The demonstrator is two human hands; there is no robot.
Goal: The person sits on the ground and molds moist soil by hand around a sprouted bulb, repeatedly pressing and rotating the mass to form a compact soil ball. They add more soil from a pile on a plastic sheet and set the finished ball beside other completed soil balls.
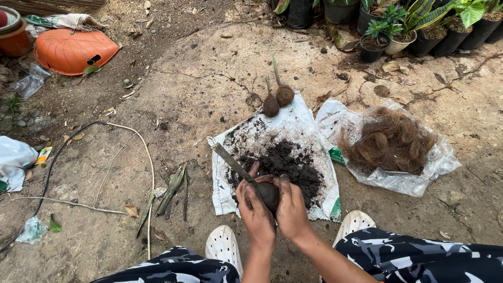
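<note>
My left hand (255, 209) and my right hand (291, 207) are cupped together around a dark ball of soil (269, 194) with a green stem (230, 161) sticking out up and to the left. Both hands are smeared with soil. They hover over the near edge of a white plastic sheet (293, 128) that carries a pile of dark soil (285, 165). Two finished brown balls with short stems (277, 99) lie at the sheet's far edge.
A clear plastic bag holds a heap of brown coconut fibre (390, 140) to the right. Potted plants (398, 26) line the back. An upturned orange pot (70, 50) lies at back left. Sticks, a black hose (50, 167) and leaves lie left. My white shoes (224, 246) rest below.
</note>
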